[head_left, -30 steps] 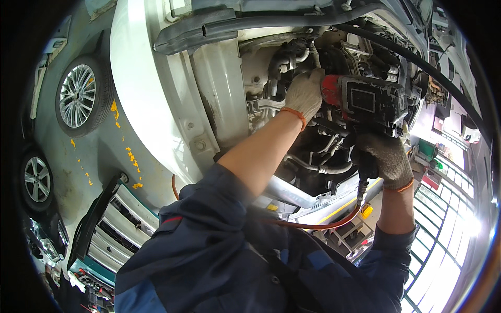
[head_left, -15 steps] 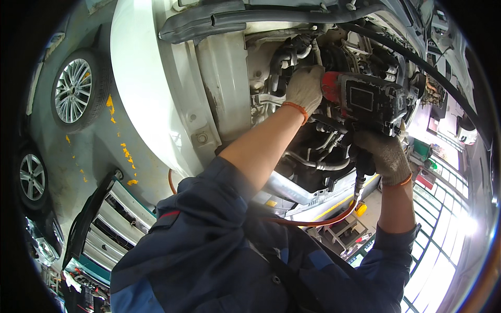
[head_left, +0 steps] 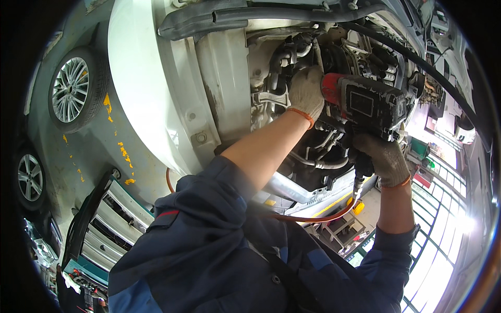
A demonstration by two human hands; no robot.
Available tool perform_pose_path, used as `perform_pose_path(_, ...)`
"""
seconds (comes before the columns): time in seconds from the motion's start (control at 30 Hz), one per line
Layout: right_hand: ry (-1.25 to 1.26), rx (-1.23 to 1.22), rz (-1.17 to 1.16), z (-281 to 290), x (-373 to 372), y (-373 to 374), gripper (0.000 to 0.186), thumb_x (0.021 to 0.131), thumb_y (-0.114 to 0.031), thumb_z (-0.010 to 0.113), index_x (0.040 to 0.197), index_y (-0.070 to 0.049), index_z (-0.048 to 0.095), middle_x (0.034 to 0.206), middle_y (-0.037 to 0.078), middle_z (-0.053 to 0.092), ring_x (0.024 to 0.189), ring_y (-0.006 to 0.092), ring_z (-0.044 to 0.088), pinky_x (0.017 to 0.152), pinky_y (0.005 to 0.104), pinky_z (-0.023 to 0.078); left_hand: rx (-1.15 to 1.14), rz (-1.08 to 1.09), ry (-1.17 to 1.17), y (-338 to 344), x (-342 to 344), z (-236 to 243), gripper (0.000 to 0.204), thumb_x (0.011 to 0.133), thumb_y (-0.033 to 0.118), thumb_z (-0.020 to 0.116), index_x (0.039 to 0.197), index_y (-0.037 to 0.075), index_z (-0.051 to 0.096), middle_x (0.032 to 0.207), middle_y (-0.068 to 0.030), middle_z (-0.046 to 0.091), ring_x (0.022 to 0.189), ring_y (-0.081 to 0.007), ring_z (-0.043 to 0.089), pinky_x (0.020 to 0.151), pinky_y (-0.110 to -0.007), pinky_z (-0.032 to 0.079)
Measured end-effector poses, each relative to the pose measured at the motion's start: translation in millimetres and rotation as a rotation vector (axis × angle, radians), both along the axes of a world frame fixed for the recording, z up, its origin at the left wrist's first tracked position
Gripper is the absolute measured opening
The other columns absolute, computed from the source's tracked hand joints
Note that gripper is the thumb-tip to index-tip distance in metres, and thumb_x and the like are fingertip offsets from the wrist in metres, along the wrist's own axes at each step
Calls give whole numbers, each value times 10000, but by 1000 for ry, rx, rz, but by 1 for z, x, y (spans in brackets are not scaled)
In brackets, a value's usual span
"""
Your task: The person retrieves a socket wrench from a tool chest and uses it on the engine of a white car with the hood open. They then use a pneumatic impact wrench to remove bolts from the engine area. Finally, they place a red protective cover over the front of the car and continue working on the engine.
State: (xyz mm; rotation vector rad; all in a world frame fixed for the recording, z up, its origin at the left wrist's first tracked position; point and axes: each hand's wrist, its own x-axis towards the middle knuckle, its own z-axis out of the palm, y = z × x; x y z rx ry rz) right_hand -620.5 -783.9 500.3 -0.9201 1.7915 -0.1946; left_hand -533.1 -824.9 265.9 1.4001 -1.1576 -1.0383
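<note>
A red and black air impact wrench (head_left: 365,101) lies across the open engine bay, its red nose toward my left hand. My gloved right hand (head_left: 383,156) is wrapped round its handle from below. An orange air hose (head_left: 334,215) runs from the fitting under the handle. My gloved left hand (head_left: 307,91) is closed just in front of the red nose, among the engine parts. What its fingers hold is hidden behind the glove. Pipes and hoses (head_left: 318,163) of the engine lie below both hands.
A white fender (head_left: 133,78) and the inner body panel (head_left: 219,86) border the bay at left. A black rubber seal (head_left: 261,16) crosses the top. Two wheels (head_left: 73,88) stand on the floor, with a wheeled rack (head_left: 115,219) holding panels. A small cart (head_left: 339,229) is beyond the car's front.
My left hand has shifted very slightly to the right, closer in front of the wrench's nose. My right hand keeps its grip, and the view has moved a little.
</note>
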Motion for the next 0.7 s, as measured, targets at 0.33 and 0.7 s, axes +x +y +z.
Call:
perform_pose_path(0.33,-45,18,-39,1,2,-6,261,886,-68,708,1128,32,713,866,103,732,701,196,697,649,334,579,-1,24,201,-1,-11,-13,212,963,182,598,1103,32,649,1106,-247,695,1008,-458,667,884,-503,538)
perform_pose_path(0.7,34,12,54,-4,-18,-3,238,938,-58,705,1164,10,730,941,103,763,805,173,729,716,303,595,54,-9,12,-3,-6,-3,150,921,172,617,972,35,652,1038,-272,693,968,-447,680,833,-531,547)
